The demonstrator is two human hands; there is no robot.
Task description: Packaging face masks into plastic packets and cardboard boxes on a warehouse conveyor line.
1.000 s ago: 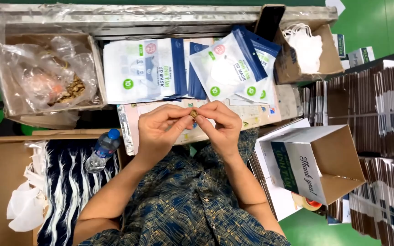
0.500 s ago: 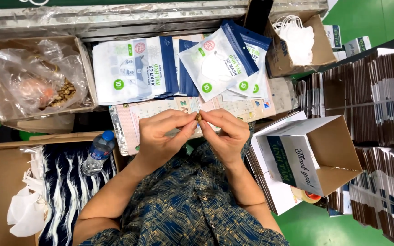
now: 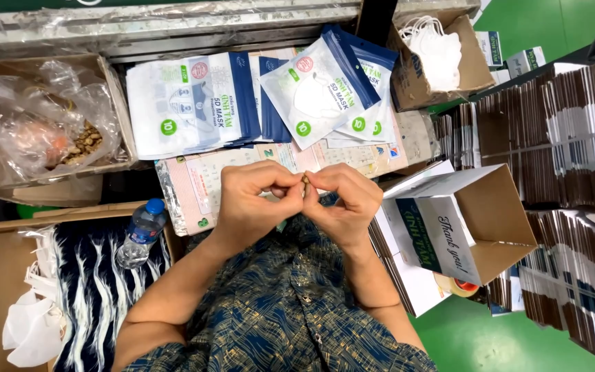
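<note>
Pinching a small brown nut (image 3: 305, 180) between both thumbs, the left hand (image 3: 253, 203) and right hand (image 3: 342, 200) worked its shell; mask packs (image 3: 194, 103) lay at 12 o'clock. Prising it apart looked next.

Mask packets (image 3: 194, 103), water bottle (image 3: 140, 233), open carton (image 3: 473, 224).

Bench ahead blocked by mask packets (image 3: 194, 103). Open white box (image 3: 463, 227) crowds the right, water bottle (image 3: 140, 233) the left; narrow gap over pink sheet (image 3: 197, 189).
</note>
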